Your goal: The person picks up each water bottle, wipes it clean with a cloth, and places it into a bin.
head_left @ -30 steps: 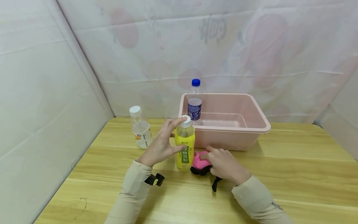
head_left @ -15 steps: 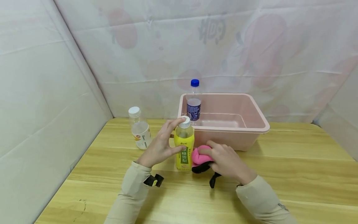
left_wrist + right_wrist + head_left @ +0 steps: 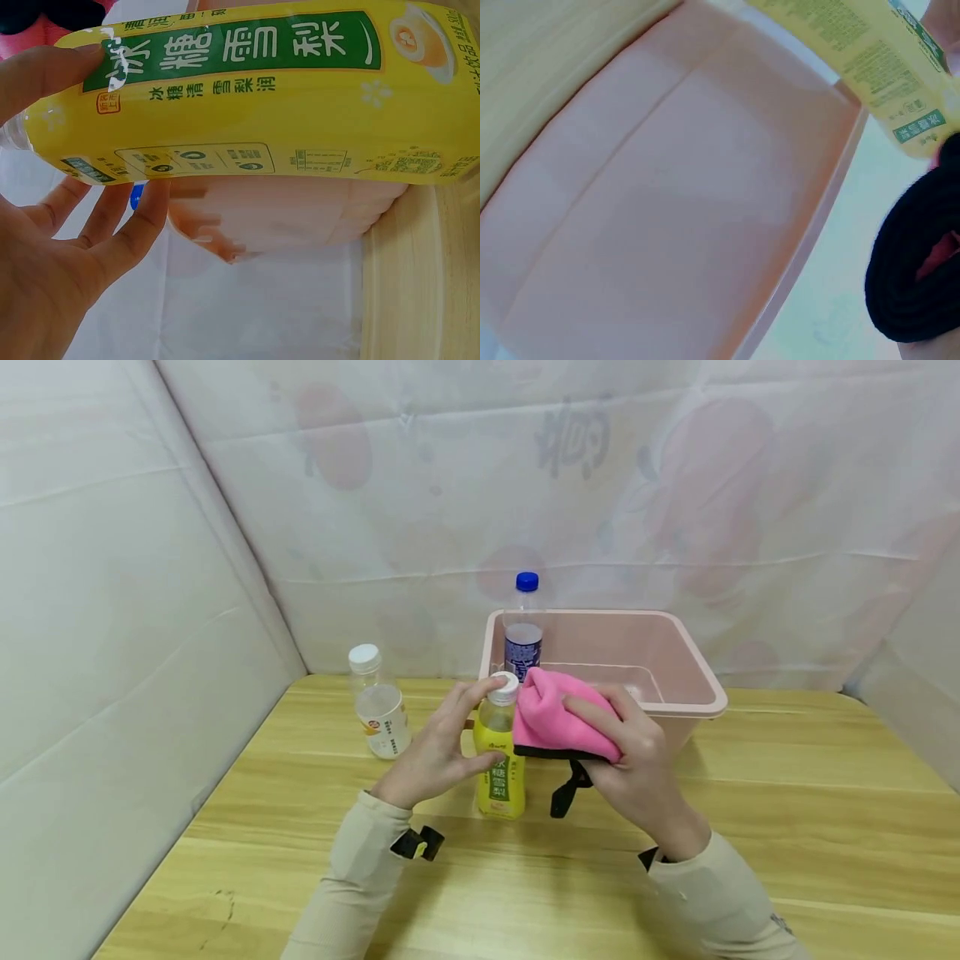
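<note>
A yellow-labelled drink bottle [image 3: 489, 741] with a white cap stands upright on the wooden table. My left hand [image 3: 437, 750] grips its upper part, index finger on the cap. In the left wrist view the thumb lies across the front label of the bottle [image 3: 262, 127], the other fingers behind it. My right hand [image 3: 637, 764] holds a folded pink cloth [image 3: 555, 718] with a black edge, raised beside the bottle's neck. A black strap [image 3: 567, 795] hangs below the cloth. In the right wrist view the dark folded cloth [image 3: 907, 255] shows near the bottle's top.
A pink plastic tub [image 3: 622, 635] sits behind the hands. A clear bottle with a blue cap [image 3: 523, 639] stands upright in its left part. Left of my left hand is another clear bottle with a white cap [image 3: 381, 718]. Pale fabric walls [image 3: 420, 510] enclose the table [image 3: 300, 860].
My right hand has lifted the pink cloth from beside the bottle's base up to its neck. The left hand keeps its grip, and the yellow bottle stays in place.
</note>
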`<state>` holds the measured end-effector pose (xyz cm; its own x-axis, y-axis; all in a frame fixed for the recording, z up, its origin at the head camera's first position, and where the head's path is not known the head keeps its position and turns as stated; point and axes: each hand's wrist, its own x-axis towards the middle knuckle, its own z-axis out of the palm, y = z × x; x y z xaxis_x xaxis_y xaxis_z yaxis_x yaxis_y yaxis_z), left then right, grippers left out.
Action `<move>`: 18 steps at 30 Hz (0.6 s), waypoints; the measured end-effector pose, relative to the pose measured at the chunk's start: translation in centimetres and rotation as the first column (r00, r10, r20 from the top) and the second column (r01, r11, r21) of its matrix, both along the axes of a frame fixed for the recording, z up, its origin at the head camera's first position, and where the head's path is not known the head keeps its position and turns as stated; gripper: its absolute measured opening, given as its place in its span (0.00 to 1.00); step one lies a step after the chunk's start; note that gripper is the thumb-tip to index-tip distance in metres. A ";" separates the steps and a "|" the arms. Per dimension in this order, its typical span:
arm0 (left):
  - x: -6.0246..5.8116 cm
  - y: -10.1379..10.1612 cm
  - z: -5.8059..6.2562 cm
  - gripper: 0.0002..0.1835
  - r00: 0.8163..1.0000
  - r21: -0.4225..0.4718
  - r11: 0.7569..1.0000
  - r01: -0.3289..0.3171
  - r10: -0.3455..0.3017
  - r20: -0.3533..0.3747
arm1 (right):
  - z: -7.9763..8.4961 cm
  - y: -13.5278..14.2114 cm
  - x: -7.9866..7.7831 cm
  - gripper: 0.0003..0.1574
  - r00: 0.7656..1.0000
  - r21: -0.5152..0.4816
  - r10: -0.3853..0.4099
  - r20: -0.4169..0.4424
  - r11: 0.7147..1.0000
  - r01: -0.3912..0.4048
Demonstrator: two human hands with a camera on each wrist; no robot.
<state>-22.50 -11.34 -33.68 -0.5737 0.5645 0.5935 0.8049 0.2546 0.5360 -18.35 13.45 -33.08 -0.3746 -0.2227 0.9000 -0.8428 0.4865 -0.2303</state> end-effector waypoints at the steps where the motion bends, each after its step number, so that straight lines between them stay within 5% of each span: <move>1: 0.0 0.1 0.0 0.49 1.000 0.003 1.000 0.005 -0.005 0.008 | 0.0 0.1 0.0 0.29 1.000 0.003 0.001 0.008 1.000 -0.001; 18: 0.1 0.1 -0.1 0.49 1.000 -0.001 1.000 -0.007 0.007 -0.021 | -0.3 0.7 0.0 0.33 0.995 0.165 -0.068 0.071 0.985 0.056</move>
<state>-22.39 -11.25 -33.74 -0.5653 0.5610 0.6048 0.8140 0.2609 0.5189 -18.33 14.13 -33.39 -0.4582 -0.3380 0.8221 -0.7929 0.5734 -0.2061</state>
